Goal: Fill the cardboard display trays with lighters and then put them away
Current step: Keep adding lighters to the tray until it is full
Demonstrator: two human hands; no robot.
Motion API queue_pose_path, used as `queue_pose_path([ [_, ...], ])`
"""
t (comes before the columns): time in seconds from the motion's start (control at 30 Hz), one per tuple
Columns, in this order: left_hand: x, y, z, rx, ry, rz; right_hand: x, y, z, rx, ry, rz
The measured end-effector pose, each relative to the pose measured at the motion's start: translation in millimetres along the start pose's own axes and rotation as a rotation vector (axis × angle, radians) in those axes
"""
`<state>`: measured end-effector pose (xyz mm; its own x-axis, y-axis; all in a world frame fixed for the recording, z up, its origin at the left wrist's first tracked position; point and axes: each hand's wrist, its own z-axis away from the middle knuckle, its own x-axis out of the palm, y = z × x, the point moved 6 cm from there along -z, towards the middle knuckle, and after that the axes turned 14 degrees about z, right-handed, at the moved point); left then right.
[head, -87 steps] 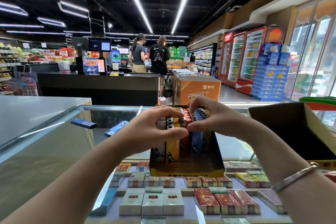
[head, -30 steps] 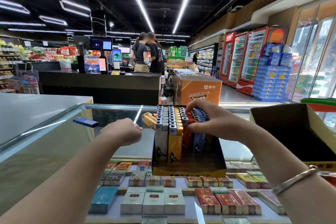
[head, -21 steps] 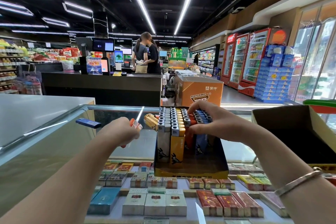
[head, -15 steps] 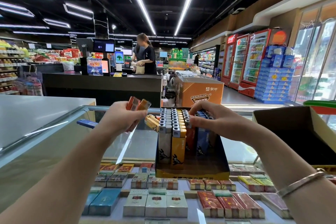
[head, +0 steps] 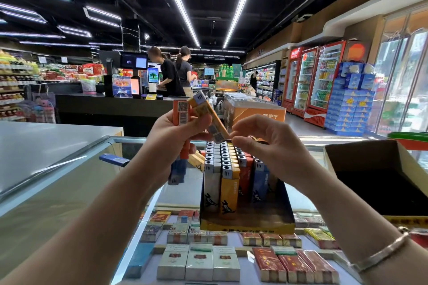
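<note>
A: Lighters are going into the cardboard display tray [head: 245,224], which is sitting on the glass counter [head: 69,192] in the middle of the head view. Its far rows are already standing packed, while the near part is showing bare floor.

B: What are the hands doing?

A: The left hand [head: 171,136] is gripping a small bunch above the tray's far left corner: an orange lighter [head: 181,114] upright, a yellow lighter [head: 207,117] slanting right, and a blue lighter [head: 178,172] hanging below the fist. The right hand [head: 266,143] is pinching the yellow one's lower end, fingers curled.

B: So which step is this?

A: Filling, I'd judge; putting away is not yet starting. The next move is calling for drawing that yellow one free and standing it metal-cap up in a yellow column, without toppling its neighbours.

B: Anything else waiting?

A: Another blue lighter [head: 114,159] is lying loose, far left, and an open cardboard box [head: 361,152] is standing to the right.
</note>
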<state>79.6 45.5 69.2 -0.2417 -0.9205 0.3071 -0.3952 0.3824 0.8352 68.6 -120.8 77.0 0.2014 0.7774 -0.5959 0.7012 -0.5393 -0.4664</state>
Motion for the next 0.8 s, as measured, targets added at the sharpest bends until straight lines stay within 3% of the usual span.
queue_pose_path([
  [0.2, 20.2, -5.9, 10.2, 0.013, -0.134, -0.072, 2.5, -11.6, 1.2, -0.049, 0.037, -0.022],
  [0.53, 32.9, 3.0, 15.9, 0.195, -0.187, -0.177, -5.7, -20.2, 1.8, -0.113, 0.058, -0.046],
  [0.8, 19.2, -12.0, 8.0, 0.298, -0.167, -0.689, -40.0, 3.2, 0.3, 0.065, 0.091, -0.219],
])
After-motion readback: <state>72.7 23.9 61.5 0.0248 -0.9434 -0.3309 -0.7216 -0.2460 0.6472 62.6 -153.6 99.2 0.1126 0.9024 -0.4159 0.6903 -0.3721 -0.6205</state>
